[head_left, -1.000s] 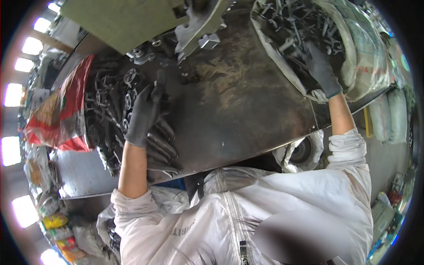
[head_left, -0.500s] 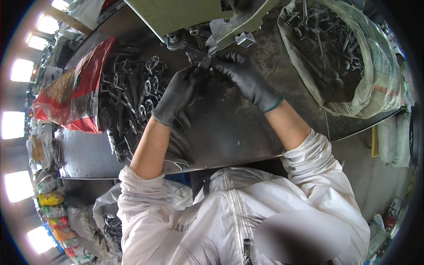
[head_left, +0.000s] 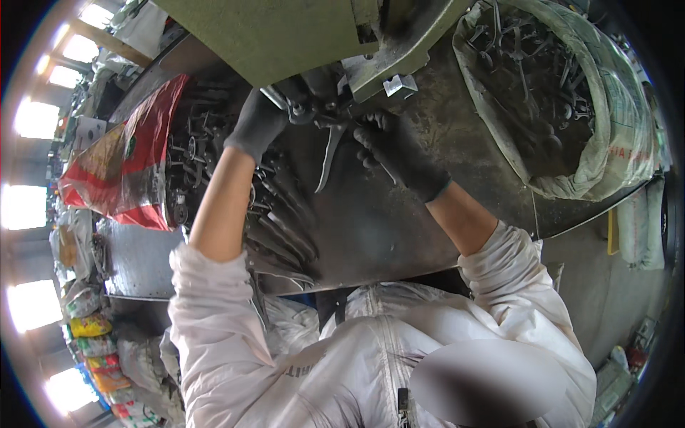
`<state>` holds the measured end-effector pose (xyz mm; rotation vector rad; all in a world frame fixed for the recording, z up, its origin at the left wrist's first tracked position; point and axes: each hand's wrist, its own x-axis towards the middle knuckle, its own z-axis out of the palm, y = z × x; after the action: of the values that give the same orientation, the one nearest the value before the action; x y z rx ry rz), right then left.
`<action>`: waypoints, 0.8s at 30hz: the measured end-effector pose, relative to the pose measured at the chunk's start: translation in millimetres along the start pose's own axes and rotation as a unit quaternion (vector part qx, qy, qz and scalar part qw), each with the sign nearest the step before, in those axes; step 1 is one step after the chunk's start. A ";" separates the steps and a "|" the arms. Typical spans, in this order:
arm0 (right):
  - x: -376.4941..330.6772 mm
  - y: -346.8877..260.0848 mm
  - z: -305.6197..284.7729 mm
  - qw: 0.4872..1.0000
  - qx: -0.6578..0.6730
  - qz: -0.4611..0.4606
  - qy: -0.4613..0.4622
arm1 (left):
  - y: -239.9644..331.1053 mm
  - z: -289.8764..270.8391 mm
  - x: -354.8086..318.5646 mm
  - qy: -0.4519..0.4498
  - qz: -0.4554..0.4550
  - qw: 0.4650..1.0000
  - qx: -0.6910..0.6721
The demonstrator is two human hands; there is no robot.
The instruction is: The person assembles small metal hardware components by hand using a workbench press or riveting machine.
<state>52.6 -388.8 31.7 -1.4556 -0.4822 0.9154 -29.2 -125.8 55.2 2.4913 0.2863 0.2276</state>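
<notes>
a curved metal lever (head_left: 329, 160) lies at the centre of the work, below the front of an olive-green machine head (head_left: 285, 32); its narrow lower end points toward the person, and its upper end meets dark machine parts, where the exact contact is unclear. the left hand (head_left: 260, 123), in a dark grey glove, lies to the left of the lever, partly beneath the machine head; its fingers are largely hidden, so whether they are spread or pinching cannot be told. the right hand (head_left: 391, 146), gloved alike, lies just to the right of the lever; its fingers are curled, the foremost close to the lever's upper end, but whether they pinch anything cannot be told. a small bright metal block (head_left: 399, 86) sits above the right hand, at the machine's curved arm (head_left: 417, 53). below the left hand, a pile of dark metal levers (head_left: 282, 225) lies on the dark metal counter (head_left: 378, 239). left of the pile is a red and pale sack (head_left: 146, 160), with further metal parts at its mouth. to the right stands an open woven sack (head_left: 617, 135), containing loose metal parts (head_left: 524, 46). both forearms emerge from the rolled sleeves of a white jacket (head_left: 335, 371). stacked colourful bags (head_left: 93, 346) line the far left, near bright windows (head_left: 32, 307).
</notes>
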 end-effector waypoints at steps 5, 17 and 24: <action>0.9 0.6 6.1 0.998 0.050 0.027 0.019 | 0.7 5.7 64.5 0.049 0.088 0.994 -0.035; -15.6 -18.8 3.3 0.997 0.031 0.061 0.029 | 1.3 20.2 98.3 0.102 0.035 0.962 -0.250; -17.6 -13.0 2.9 0.997 0.022 0.072 0.034 | 14.1 30.0 78.9 0.105 -0.003 0.921 -0.374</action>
<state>43.0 -398.9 48.8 -1.4906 -0.3069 0.9808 55.6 -133.5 47.2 1.7067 0.2349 0.5003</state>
